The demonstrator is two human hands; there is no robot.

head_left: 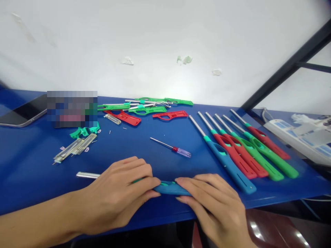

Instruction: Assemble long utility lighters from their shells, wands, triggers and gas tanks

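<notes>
A blue gas lighter [170, 188] with a long metal tube lies sideways between my hands, just above the table's front edge. My left hand [121, 193] is closed round its tube end; the silver tip sticks out to the left of the wrist. Fingers and thumb of my right hand [214, 199] pinch the blue handle, hiding its far end. Beyond the hands lies a screwdriver [178, 150] with a clear purple handle. To the right, several lighters rest side by side, the nearest a blue one [227, 165], the others red and green.
Green and red casing halves [170, 115] lie by the wall. Clear fuel tanks [74, 148], teal parts [82, 132] and small screws are at left, near a phone [26, 110] and a blurred-out patch. A white power strip [300, 137] lies at right, beside a dark metal frame [287, 62].
</notes>
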